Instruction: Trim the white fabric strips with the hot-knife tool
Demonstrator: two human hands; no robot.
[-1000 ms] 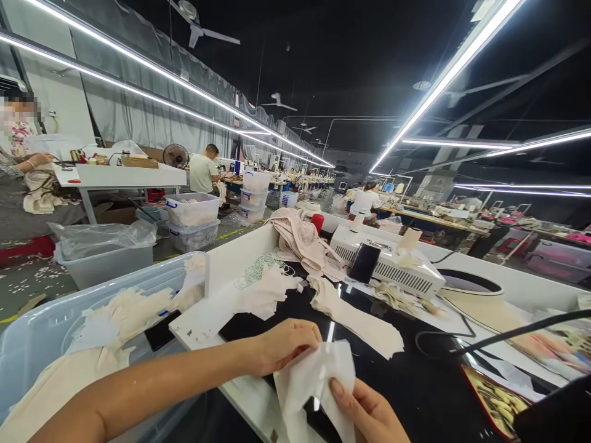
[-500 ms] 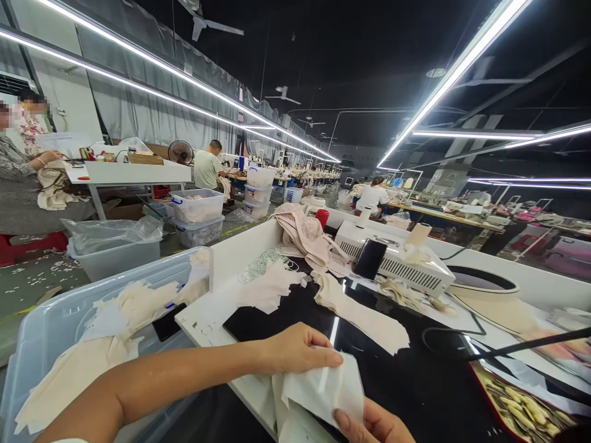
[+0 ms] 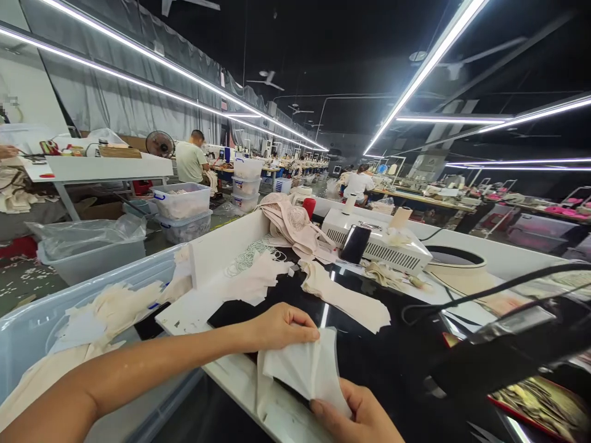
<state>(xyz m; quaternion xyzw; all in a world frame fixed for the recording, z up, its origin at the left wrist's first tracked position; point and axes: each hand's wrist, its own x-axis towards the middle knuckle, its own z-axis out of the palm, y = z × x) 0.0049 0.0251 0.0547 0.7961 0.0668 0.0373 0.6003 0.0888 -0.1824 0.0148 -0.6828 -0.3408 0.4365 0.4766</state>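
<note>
A thin off-white fabric piece (image 3: 300,366) hangs between my hands over the front edge of the work table. My left hand (image 3: 279,329) pinches its upper edge, thumb on top. At its lower right edge, my right hand (image 3: 353,412) grips it between thumb and fingers. A pale seam or strip runs down the fabric from one hand toward the other. Beyond my hands, a stack of cream fabric pieces (image 3: 346,298) lies on the black glossy board (image 3: 392,351). Another pale cut piece (image 3: 256,280) lies to its left.
A blue plastic bin (image 3: 152,274) with cream pieces stands at left. Behind the board are pink bra parts (image 3: 290,224), a phone (image 3: 355,245) and a white machine (image 3: 383,237). A dark lamp-like arm (image 3: 498,351) crosses at right above a red-rimmed tray (image 3: 545,400). Co-workers sit farther back.
The view has turned slightly right, and the dark arm at right now reaches farther into the picture. Both hands keep hold of the fabric, which looks more stretched out between them.
</note>
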